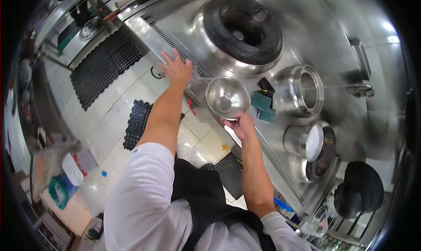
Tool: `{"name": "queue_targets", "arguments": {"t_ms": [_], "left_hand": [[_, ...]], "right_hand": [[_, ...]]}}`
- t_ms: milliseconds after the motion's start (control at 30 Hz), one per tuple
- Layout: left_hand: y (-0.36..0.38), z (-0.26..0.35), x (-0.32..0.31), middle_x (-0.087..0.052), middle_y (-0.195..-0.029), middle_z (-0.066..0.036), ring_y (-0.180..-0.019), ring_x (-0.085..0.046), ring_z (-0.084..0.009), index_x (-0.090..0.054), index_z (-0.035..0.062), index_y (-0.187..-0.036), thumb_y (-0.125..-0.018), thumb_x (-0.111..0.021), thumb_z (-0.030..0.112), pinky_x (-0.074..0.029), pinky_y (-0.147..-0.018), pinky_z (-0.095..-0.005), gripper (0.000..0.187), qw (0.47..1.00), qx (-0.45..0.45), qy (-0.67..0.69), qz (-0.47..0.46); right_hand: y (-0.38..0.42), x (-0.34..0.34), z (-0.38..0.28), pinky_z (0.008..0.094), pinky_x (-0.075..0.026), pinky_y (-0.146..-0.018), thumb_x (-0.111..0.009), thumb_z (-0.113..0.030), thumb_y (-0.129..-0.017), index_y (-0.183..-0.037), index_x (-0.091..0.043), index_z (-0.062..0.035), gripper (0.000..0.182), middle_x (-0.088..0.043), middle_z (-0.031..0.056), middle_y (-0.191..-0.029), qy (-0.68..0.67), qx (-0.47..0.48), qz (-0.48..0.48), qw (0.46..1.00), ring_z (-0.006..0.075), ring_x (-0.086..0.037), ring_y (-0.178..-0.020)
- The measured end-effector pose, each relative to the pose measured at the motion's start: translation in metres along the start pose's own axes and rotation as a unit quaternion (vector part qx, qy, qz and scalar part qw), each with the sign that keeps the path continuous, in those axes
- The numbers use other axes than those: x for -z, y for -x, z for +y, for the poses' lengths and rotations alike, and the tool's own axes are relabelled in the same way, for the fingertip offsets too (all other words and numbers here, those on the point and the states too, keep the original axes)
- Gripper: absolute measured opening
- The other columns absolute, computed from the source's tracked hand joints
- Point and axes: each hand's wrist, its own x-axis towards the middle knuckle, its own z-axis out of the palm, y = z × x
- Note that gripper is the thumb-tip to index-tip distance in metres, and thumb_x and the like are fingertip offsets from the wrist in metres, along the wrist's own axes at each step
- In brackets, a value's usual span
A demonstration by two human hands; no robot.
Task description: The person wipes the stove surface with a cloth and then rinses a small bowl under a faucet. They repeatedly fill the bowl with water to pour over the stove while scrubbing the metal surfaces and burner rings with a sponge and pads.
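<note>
My right hand (241, 125) grips the rim of a shiny steel bowl (228, 97), thumb on the near edge. The bowl is tilted so its hollow faces me, and it appears to hold nothing solid. My left hand (177, 69) is spread flat over the slotted front edge of the steel range (175, 45), with a wet gleam on its skin. Between that hand and the bowl there seems to be a splash of water. Green scouring pads (262, 103) and a dark pad (265, 85) lie just right of the bowl.
A large wok burner (243, 30) with a black ring stands beyond my hands. Steel pots (312, 91) (302, 139) sit at the right, near a tap (360, 90). Black woks (359, 189) rest at the far right. Black rubber mats (103, 67) lie on the wet tiled floor.
</note>
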Motion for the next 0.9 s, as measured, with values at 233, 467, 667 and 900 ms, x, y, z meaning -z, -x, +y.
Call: {"name": "queue_targets", "arguments": {"t_ms": [233,467,667,900], "left_hand": [[-0.008,0.000,0.013,-0.038,-0.157,-0.017,-0.149,-0.019,-0.0469,-0.072,0.0089,-0.117,-0.095,-0.051,0.032,-0.013,-0.119,-0.0644,0.038,0.968,-0.203,-0.070,-0.132],[-0.022,0.018,0.039,-0.046,-0.150,-0.016,-0.151,-0.013,-0.0459,-0.072,0.0069,-0.114,-0.092,-0.054,0.033,-0.011,-0.119,-0.0647,0.039,0.936,-0.251,-0.101,-0.225],[-0.029,-0.018,-0.004,-0.047,-0.147,-0.015,-0.148,-0.018,-0.0491,-0.071,0.0090,-0.114,-0.090,-0.056,0.032,-0.015,-0.115,-0.0673,0.036,0.933,-0.332,-0.057,-0.126],[-0.018,0.031,0.029,-0.047,-0.148,-0.016,-0.149,-0.018,-0.0478,-0.076,0.0131,-0.103,-0.097,-0.054,0.039,-0.015,-0.117,-0.0642,0.035,0.942,-0.254,-0.109,-0.188]], "right_hand": [[-0.016,0.022,-0.017,0.0464,-0.065,-0.065,-0.057,0.005,-0.079,-0.148,-0.023,-0.0163,0.080,-0.062,0.0175,-0.111,0.132,0.029,0.124,0.983,0.0332,-0.071,-0.082],[-0.086,-0.048,-0.017,0.0466,-0.028,-0.120,-0.056,0.002,-0.081,-0.155,-0.025,-0.0065,0.081,-0.053,0.0249,-0.137,0.364,0.239,0.122,0.892,0.0418,-0.040,-0.137],[-0.151,-0.089,-0.029,0.0508,-0.042,-0.106,-0.049,0.002,-0.084,-0.155,-0.025,-0.0123,0.076,-0.051,0.0317,-0.131,0.296,0.287,0.115,0.904,0.0502,-0.050,-0.123],[-0.140,0.003,-0.089,0.0412,-0.063,-0.059,-0.056,0.000,-0.082,-0.148,-0.033,-0.0115,0.071,-0.057,0.0168,-0.126,-0.114,0.072,0.066,0.989,0.0277,-0.071,-0.091]]}}
